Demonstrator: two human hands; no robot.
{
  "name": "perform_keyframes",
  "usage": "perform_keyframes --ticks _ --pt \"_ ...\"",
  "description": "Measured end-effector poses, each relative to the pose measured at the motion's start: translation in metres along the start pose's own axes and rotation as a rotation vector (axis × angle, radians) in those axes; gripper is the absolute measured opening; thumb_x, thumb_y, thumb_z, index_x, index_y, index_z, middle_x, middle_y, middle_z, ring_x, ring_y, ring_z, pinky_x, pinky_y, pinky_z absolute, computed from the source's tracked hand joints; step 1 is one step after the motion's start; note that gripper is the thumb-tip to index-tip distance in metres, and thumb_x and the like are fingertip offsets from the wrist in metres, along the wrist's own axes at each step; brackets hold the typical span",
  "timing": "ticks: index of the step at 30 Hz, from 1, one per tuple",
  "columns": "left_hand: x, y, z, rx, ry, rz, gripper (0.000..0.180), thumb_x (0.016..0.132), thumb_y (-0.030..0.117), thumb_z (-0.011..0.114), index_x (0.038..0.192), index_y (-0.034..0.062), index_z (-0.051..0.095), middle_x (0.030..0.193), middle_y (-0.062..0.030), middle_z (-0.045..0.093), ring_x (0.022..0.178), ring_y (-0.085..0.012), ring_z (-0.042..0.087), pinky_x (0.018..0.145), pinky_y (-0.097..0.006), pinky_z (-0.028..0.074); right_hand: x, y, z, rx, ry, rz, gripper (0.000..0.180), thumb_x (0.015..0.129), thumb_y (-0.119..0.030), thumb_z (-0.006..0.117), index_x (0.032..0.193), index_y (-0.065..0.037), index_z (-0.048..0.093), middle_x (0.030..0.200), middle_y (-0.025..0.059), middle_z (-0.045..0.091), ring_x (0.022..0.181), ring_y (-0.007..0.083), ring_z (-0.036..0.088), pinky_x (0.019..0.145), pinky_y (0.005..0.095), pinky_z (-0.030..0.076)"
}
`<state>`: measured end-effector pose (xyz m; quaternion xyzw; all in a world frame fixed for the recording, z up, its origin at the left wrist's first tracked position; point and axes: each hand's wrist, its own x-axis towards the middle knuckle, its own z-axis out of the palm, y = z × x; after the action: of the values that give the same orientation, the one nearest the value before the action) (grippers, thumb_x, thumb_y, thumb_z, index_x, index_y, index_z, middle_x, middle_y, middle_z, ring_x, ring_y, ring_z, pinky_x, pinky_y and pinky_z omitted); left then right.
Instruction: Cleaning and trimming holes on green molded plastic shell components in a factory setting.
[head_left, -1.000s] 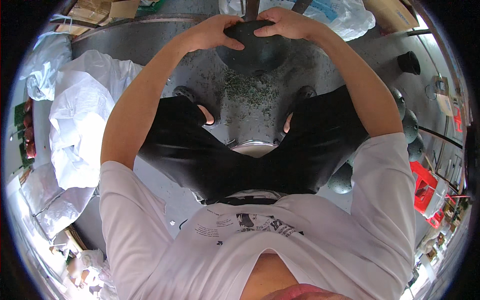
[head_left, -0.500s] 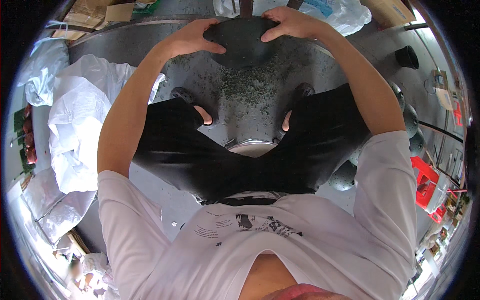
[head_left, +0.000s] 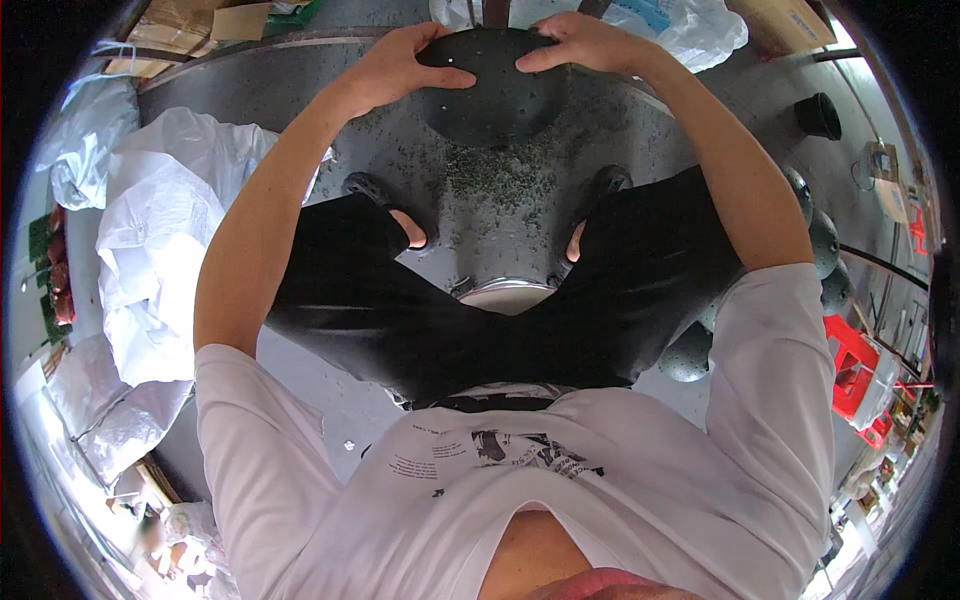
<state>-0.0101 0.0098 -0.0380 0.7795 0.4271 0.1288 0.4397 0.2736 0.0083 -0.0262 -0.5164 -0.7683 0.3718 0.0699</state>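
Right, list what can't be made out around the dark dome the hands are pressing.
Head view, the only one:
- Far edge of the dark dome: cut off by the top rim.
- Dome surface under the left hand and right hand: covered by palms.
- Steel bowl: mostly hidden behind the black trousers.
- Green flecks: too small to identify.

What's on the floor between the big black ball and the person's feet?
In the head view, small dark green crumbs lie scattered on the grey floor between the black ball, held by both hands, and the feet.
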Motion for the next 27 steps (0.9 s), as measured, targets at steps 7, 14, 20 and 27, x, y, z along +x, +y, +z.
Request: perform_keyframes --ticks 7,14,20,27 --pt "0.001 -0.011 -0.006 -0.039 0.014 0.025 0.074 0.081 0.04 0.085 0.137 0.0026 0.055 0.127 -0.0099 0.065 0.124 -0.0224 0.058 0.109 -0.035 0.041 -0.006 -0.019 -0.017 0.389 -0.052 0.071 0.044 0.079 -0.045 0.084 0.08 -0.004 0.065 0.075 0.0033 0.059 0.07 0.0182 0.056 0.064 0.0364 0.042" --pt "0.004 -0.014 -0.004 -0.021 0.059 0.067 0.086 0.073 0.048 0.089 0.138 0.0009 0.055 0.124 -0.0155 0.066 0.119 -0.0282 0.061 0.105 -0.038 0.045 0.0 -0.013 -0.017 0.422 -0.063 0.095 0.043 0.081 -0.045 0.082 0.076 -0.006 0.064 0.075 0.0034 0.058 0.07 0.0184 0.056 0.065 0.0355 0.041" --pt "0.002 0.021 -0.009 -0.07 -0.027 0.018 0.083 0.077 0.04 0.088 0.139 -0.0013 0.051 0.129 -0.0158 0.061 0.122 -0.0286 0.057 0.106 -0.039 0.043 -0.004 -0.009 -0.016 0.349 -0.052 0.041 0.046 0.081 -0.046 0.082 0.079 -0.003 0.064 0.074 0.0051 0.057 0.069 0.019 0.054 0.063 0.037 0.039" --pt "-0.001 -0.008 0.003 0.111 0.02 0.165 0.089 0.073 0.043 0.09 0.141 0.0025 0.05 0.124 -0.0143 0.065 0.118 -0.0288 0.061 0.106 -0.04 0.046 -0.004 -0.038 -0.011 0.319 -0.193 -0.028 0.055 0.085 -0.043 0.079 0.116 0.003 0.07 0.104 0.0138 0.07 0.097 0.0267 0.065 0.088 0.0383 0.049"
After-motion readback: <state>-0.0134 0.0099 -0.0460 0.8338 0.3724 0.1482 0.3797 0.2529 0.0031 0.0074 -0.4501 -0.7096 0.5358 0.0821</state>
